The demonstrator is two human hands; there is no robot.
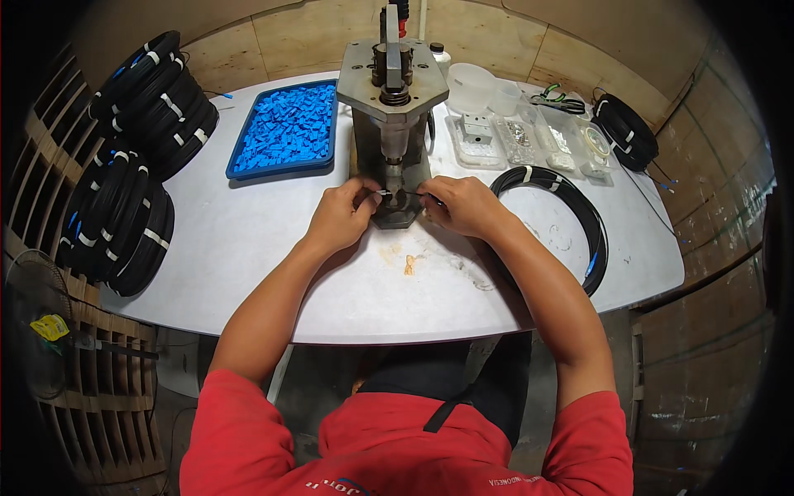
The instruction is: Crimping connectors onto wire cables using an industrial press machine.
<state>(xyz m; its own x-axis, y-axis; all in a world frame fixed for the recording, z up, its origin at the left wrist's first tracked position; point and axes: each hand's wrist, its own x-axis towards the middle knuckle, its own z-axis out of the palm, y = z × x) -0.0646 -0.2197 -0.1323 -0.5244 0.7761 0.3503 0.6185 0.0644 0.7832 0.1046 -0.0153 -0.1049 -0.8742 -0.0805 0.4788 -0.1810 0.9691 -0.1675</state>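
A metal bench press [395, 116] stands upright at the middle of the table. At its lower tooling, my left hand [341, 217] is closed in a pinch on a small, light-coloured cable end [382, 193]. From the other side my right hand [465, 205] pinches a thin black cable [413, 194] close to the tooling. Whether the cable passes straight through the press is hidden by its parts. A coil of black cable [597, 240] with white ties and a blue connector lies beyond my right forearm.
A blue tray [234, 174] full of small blue parts sits left of the press. Stacked black cable coils [124, 227] line the left edge. Clear containers [521, 142], pliers [562, 101] and another cable coil [626, 132] are at the back right. An orange scrap [409, 264] lies in front.
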